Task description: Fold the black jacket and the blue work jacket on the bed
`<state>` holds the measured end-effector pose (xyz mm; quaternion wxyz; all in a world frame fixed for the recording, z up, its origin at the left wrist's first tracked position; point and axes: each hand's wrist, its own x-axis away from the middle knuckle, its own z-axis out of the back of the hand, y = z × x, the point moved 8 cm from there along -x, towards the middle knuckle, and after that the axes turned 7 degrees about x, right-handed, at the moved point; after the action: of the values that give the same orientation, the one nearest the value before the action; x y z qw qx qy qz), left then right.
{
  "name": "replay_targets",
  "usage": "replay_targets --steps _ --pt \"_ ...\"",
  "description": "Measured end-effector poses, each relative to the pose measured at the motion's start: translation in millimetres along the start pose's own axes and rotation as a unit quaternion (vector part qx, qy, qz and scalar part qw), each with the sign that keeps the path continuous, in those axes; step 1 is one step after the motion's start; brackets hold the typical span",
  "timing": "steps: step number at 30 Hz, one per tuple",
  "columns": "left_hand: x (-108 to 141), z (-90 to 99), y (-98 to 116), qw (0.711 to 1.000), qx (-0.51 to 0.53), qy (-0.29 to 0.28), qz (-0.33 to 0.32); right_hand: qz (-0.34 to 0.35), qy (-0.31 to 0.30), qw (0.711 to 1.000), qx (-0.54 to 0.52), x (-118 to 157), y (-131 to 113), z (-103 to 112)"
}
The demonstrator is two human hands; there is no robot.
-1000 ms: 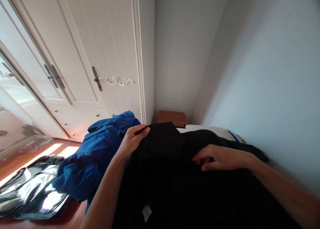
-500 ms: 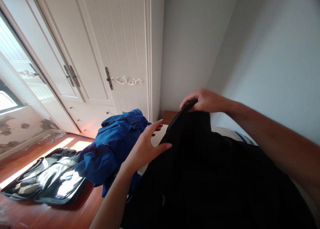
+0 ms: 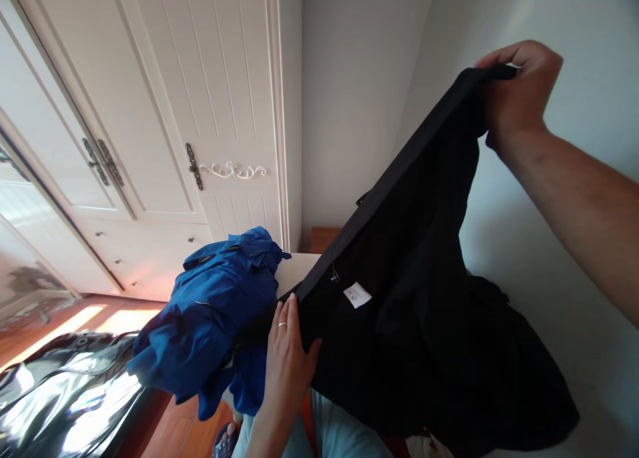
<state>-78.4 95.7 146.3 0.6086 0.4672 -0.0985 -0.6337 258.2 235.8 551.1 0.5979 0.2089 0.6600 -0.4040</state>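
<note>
A black garment (image 3: 399,298) hangs stretched across the middle and right, its inner side with a white label facing me. My right hand (image 3: 524,88) is raised at the upper right, its fingers closed on one end of the garment's edge. Lower down, my left hand (image 3: 289,358), with a ring on one finger, lies against the left part of the same edge. Its fingers are stretched out, with the thumb apart. Just left of this hand is a crumpled blue garment (image 3: 219,305).
An open suitcase (image 3: 64,391) with things in it lies on the reddish wooden floor (image 3: 170,438) at the lower left. White wardrobe doors (image 3: 164,98) stand behind. A grey wall (image 3: 359,98) rises at the back. My legs show at the bottom.
My right hand has moved up and right, lifting the black garment's edge. My left hand has moved down onto the edge. The garment's inside and white label now show.
</note>
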Motion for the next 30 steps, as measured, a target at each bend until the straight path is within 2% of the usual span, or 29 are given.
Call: replay_targets --steps 3,5,6,8,11,13,14,16,19,21,23,25,26,28,30 --pt "-10.7 3.0 -14.2 0.997 -0.018 -0.052 0.050 0.024 0.028 0.999 0.024 -1.5 -14.4 21.0" --pt "-13.0 9.7 -11.3 0.993 0.009 -0.088 0.074 0.060 0.042 0.997 0.016 1.6 -34.1 30.2" --pt "-14.3 16.0 -1.8 0.993 0.041 -0.090 0.066 0.085 0.045 0.995 0.008 4.9 -46.3 32.0" --pt "-19.3 33.7 31.8 0.989 0.137 -0.061 0.013 0.131 0.025 0.991 -0.015 15.8 -71.1 26.2" --pt "-36.6 59.7 89.6 0.963 0.262 0.007 -0.064 0.174 -0.084 0.979 -0.062 46.7 -104.0 -7.6" --pt "-58.5 67.6 113.2 0.956 0.280 0.056 -0.071 0.210 -0.194 0.955 -0.081 82.2 -125.4 -42.8" --pt "-72.2 66.7 118.5 0.957 0.274 0.071 -0.062 0.227 -0.248 0.938 -0.087 103.6 -134.4 -61.1" --pt "-100.6 55.7 115.8 0.964 0.256 0.068 -0.026 0.230 -0.347 0.905 -0.092 147.8 -144.0 -97.1" --pt "-129.6 33.5 89.2 0.965 0.261 0.013 0.024 0.190 -0.453 0.862 -0.123 203.2 -137.8 -136.4" --pt "-133.5 30.3 66.2 0.962 0.267 -0.010 0.047 0.159 -0.523 0.820 -0.171 230.6 -119.6 -150.0" --pt "-127.4 40.7 44.7 0.958 0.278 -0.010 0.076 0.120 -0.600 0.768 -0.189 252.5 -83.4 -155.4" --pt "-115.6 60.3 28.3 0.951 0.289 0.002 0.111 0.065 -0.667 0.730 -0.139 271.0 -26.3 -153.9" --pt "-108.7 70.5 23.1 0.948 0.293 0.000 0.129 0.036 -0.685 0.722 -0.090 278.7 7.8 -150.2" --pt "-93.1 87.5 18.9 0.945 0.285 -0.030 0.155 -0.033 -0.697 0.715 0.039 293.6 81.0 -135.8" --pt "-73.6 98.9 19.8 0.946 0.269 -0.076 0.166 -0.120 -0.703 0.686 0.142 314.9 146.4 -112.7"
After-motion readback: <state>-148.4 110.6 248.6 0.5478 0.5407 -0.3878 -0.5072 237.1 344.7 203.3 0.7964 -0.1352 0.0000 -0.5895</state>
